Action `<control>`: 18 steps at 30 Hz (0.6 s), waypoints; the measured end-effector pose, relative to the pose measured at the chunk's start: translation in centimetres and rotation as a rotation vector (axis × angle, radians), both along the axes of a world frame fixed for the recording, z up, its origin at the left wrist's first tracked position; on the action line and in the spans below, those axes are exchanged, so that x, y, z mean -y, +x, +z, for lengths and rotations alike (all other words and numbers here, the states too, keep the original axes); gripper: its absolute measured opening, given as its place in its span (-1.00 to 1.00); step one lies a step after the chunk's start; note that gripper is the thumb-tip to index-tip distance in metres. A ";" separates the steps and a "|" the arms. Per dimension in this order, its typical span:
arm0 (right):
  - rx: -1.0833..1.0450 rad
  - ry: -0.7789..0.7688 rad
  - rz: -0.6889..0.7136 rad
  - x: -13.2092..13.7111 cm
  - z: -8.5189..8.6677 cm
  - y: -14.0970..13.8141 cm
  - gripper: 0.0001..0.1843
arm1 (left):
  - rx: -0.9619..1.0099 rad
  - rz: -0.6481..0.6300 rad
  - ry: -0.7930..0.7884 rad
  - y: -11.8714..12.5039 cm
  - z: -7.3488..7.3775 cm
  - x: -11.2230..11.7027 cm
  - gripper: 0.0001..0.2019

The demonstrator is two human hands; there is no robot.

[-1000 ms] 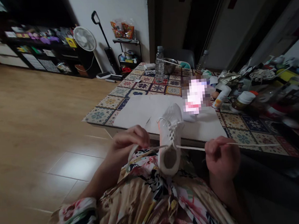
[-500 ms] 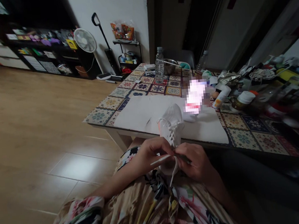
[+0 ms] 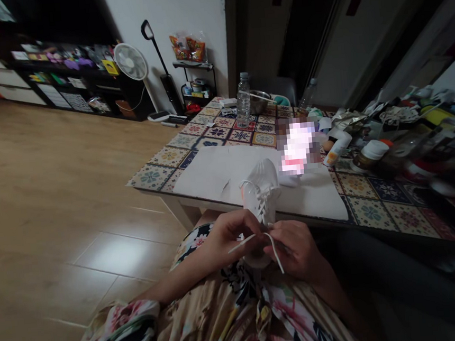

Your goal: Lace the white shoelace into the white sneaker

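A white lace-up shoe [image 3: 265,180] leans against the table's near edge, its toe pointing away from me and its heel end by my lap. My left hand [image 3: 236,230] pinches a white shoelace [image 3: 242,244] close to the shoe's opening, and a loose end sticks out to the left. From the other side, my right hand [image 3: 295,244] is closed at the same spot, fingertips almost meeting those of the left. Another lace end hangs in front of the right fingers. The exact grip at the fingertips is partly hidden.
Under the shoe's toe a white sheet [image 3: 207,169] covers part of the patterned table [image 3: 159,163]. A blurred lit phone [image 3: 298,148] stands beyond the shoe. Farther back are a clear bottle [image 3: 243,103] and a metal bowl [image 3: 260,104]. Jars and clutter crowd the right side.
The lace end by my right hand has swung from hanging in front of the shoe opening to lying over the right fingers. Both hands stay nearly in place.
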State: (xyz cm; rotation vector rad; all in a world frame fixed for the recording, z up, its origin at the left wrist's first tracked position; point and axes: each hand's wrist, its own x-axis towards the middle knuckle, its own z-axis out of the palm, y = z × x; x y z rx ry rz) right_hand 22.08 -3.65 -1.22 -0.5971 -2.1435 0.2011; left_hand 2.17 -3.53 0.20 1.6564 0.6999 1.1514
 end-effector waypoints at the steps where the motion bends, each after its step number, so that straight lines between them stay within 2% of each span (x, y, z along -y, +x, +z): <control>1: -0.006 0.007 -0.007 0.1 -0.1 0.0 -0.89 | 0.016 0.006 -0.003 0.0 0.1 0.0 -0.75; 4: -0.038 0.011 -0.043 0.2 -0.3 0.0 -0.95 | 0.009 0.034 0.030 -0.1 0.0 -0.2 -0.80; 8: -0.094 -0.021 -0.078 0.1 -0.5 -0.2 -0.83 | -0.055 0.103 0.047 -0.2 -0.5 -0.6 -0.78; 14: -0.087 0.002 -0.084 -0.2 -0.2 -0.3 -0.86 | -0.047 0.092 0.157 -0.2 -0.4 -0.7 -0.81; 16: -0.100 0.024 -0.080 -0.2 -0.1 -0.1 -0.85 | -0.052 0.095 0.127 -0.2 -0.2 -0.6 -0.83; 18: -0.106 0.051 -0.063 -0.1 0.0 0.0 -0.81 | -0.055 0.077 0.026 -0.1 0.0 -0.4 -0.84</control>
